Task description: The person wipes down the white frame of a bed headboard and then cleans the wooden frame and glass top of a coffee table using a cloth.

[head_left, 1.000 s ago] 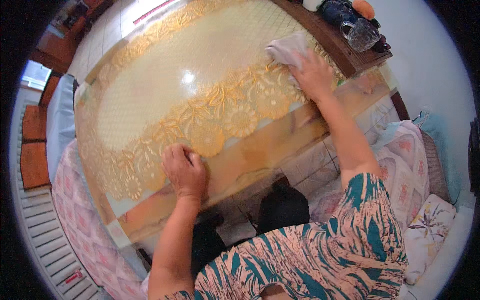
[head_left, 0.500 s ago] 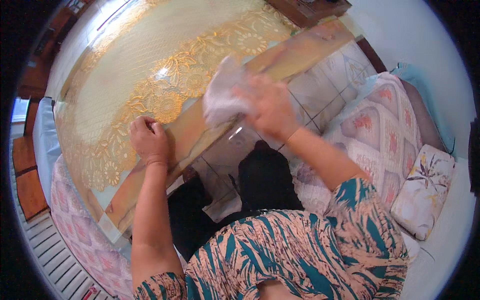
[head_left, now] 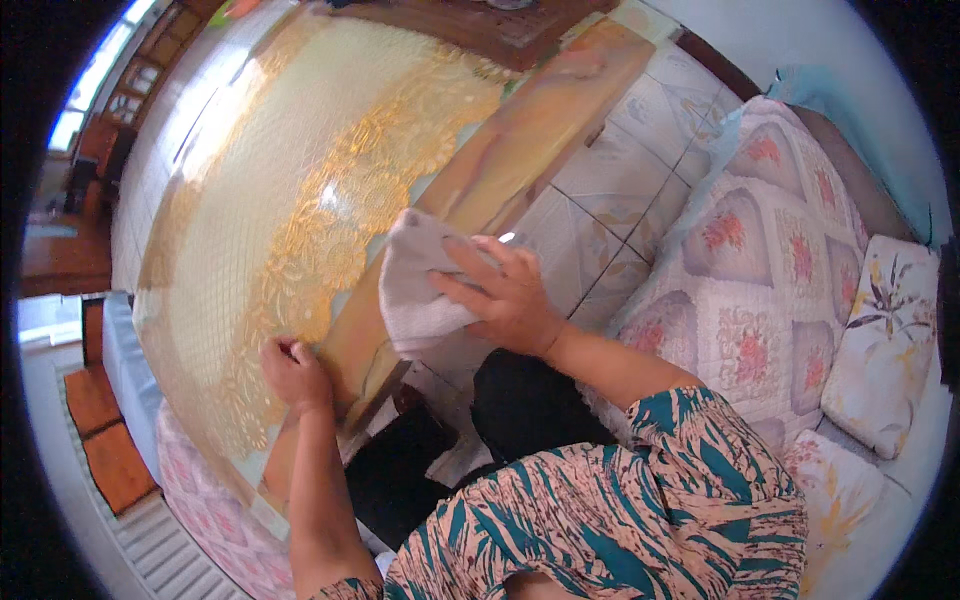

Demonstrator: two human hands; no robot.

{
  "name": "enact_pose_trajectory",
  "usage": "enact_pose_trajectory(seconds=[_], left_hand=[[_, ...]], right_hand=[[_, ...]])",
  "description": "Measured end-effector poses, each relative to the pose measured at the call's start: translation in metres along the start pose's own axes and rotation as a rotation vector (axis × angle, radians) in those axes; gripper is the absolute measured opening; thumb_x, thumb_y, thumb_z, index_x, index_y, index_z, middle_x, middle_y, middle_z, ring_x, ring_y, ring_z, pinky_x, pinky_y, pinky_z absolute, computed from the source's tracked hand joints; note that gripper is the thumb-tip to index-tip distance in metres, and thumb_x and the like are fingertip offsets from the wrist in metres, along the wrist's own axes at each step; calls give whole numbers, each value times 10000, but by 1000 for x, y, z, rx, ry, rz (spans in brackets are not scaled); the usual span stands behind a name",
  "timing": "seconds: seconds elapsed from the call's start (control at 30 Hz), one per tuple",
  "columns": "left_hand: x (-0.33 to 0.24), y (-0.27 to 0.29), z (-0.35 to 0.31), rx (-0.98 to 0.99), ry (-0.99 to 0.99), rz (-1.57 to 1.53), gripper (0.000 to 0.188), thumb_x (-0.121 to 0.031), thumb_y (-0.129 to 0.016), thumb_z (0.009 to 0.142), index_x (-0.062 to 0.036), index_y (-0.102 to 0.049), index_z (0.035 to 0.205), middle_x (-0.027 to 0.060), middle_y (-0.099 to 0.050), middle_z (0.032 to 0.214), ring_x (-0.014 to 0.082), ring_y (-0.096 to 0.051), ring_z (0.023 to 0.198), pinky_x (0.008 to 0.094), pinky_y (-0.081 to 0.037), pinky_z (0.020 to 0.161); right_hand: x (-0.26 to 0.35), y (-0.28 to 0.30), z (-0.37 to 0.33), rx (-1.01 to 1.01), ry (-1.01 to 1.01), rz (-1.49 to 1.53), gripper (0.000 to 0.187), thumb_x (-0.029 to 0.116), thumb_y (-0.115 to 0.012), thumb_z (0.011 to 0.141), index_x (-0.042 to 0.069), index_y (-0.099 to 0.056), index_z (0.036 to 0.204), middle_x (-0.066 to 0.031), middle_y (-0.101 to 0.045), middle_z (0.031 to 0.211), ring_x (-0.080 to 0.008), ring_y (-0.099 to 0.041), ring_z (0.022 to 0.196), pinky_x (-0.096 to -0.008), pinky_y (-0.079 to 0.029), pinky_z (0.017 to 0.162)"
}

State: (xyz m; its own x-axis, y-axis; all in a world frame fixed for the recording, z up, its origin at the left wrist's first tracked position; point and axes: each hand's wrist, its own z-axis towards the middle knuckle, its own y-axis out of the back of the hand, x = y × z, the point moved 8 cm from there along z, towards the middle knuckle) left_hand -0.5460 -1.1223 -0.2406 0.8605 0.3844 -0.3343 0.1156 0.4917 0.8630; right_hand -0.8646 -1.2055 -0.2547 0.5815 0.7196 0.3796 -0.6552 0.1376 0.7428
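A folded white cloth (head_left: pixel 415 285) lies under the fingers of my right hand (head_left: pixel 515 305), which grips it at the near edge of the table. The cloth covers part of the table's brown marbled border (head_left: pixel 500 165) and hangs slightly over its edge. My left hand (head_left: pixel 298 375) is curled into a loose fist on the border to the left, with nothing showing in it. Between the hands and beyond them spreads a pale, see-through table cover with a gold lace flower pattern (head_left: pixel 340 200).
To the right stands a seat under a quilted pink floral cover (head_left: pixel 745 250), with a leaf-print cushion (head_left: pixel 885 345) on it. A dark wooden piece of furniture (head_left: pixel 480 30) adjoins the table's far end. Tiled floor (head_left: pixel 600 215) shows between table and seat. A white slatted radiator (head_left: pixel 180 545) is at lower left.
My right hand has drawn the cloth nearer and to the left along the table's edge. The left fist stays on the border. The whole view has shifted a little.
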Motion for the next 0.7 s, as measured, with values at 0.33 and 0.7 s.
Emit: enact_pose_trajectory(seconds=[0.33, 0.7], left_hand=[[-3, 10, -4, 44, 20, 0, 102, -75, -486, 713, -1, -478, 784, 163, -483, 777, 336, -476, 763, 427, -391, 726], [9, 7, 1, 69, 7, 40, 119, -85, -462, 739, 9, -468, 811, 168, -471, 827, 318, -459, 809, 424, -384, 761]], right_hand=[[-166, 48, 1, -695, -626, 29, 500, 254, -579, 876, 79, -473, 1333, -187, -428, 1360, -370, -426, 1182, -465, -316, 996], [-107, -68, -57, -602, -1196, 1114, 367, 190, -467, 956, -20, -443, 1257, -119, -546, 1170, -225, -502, 1068, -326, -382, 935]])
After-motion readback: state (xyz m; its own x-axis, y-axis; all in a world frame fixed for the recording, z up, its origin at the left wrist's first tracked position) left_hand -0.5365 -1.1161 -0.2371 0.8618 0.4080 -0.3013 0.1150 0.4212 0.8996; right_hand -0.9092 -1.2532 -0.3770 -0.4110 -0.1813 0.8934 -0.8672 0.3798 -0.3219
